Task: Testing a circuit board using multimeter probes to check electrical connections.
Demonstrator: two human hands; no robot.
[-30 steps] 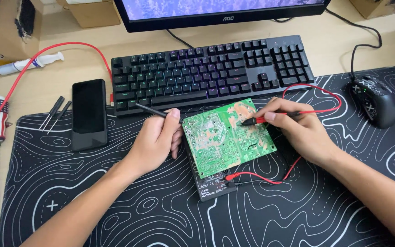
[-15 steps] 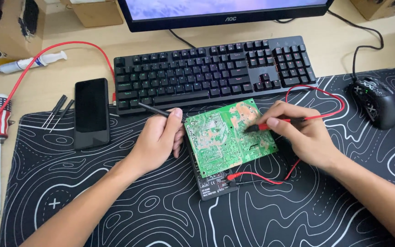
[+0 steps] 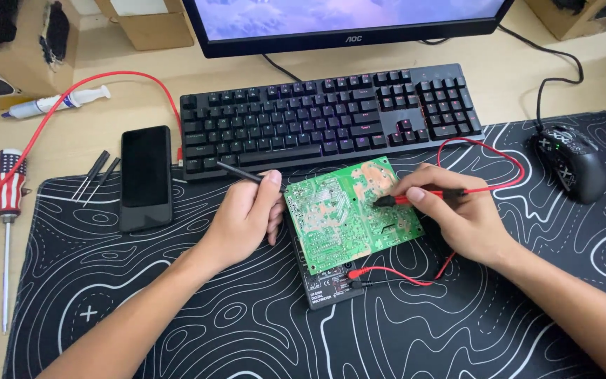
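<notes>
Nearest to me, my two forearms come in over the black desk mat (image 3: 177,330) with its white contour lines. Just ahead of them a small black multimeter (image 3: 331,286) lies on the mat, mostly hidden under the green circuit board (image 3: 338,217), with a red lead (image 3: 394,275) plugged into its near end and curling off to the right. The board rests solder side up, tilted across the meter, between my hands. My left hand (image 3: 247,217) sits against the board's left edge, fingers curled together, thumb and forefinger pinching a thin black probe (image 3: 240,172) whose free end points up and left toward the keyboard. My right hand (image 3: 457,217) is at the board's right edge, thumb and forefinger pinched on a red probe (image 3: 415,198), its dark tip lying over the upper right part of the board; I cannot tell whether the tip touches the solder. The probe's red wire loops away behind my knuckles. Further left on the mat lies a black phone (image 3: 146,175), face up, with a pair of tweezers (image 3: 96,174) beside it and a screwdriver (image 3: 8,210) off the mat's edge. To the far right sits a black mouse (image 3: 573,163). Beyond all this stand the black keyboard (image 3: 331,116), a syringe (image 3: 57,102) and the monitor (image 3: 348,21).
</notes>
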